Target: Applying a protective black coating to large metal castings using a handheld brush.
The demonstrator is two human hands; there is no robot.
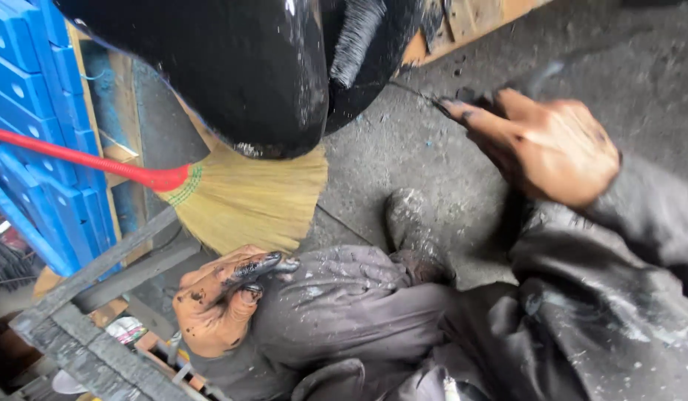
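the right hand (pixel 548 145), smeared black, pinches a thin dark tool (pixel 425 98) near the glossy black object (pixel 240 74); a slip could scratch its wet-looking coat. the left hand (pixel 217 297) rests loosely curled on the knee, holding nothing, just beside the broom (pixel 247 197).

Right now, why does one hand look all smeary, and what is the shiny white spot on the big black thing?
Head view: the right hand and the thin tool it holds are motion-blurred; the left hand on the knee is sharper. The white streaks on the glossy black object are glare from light above. The broom looks evenly lit.
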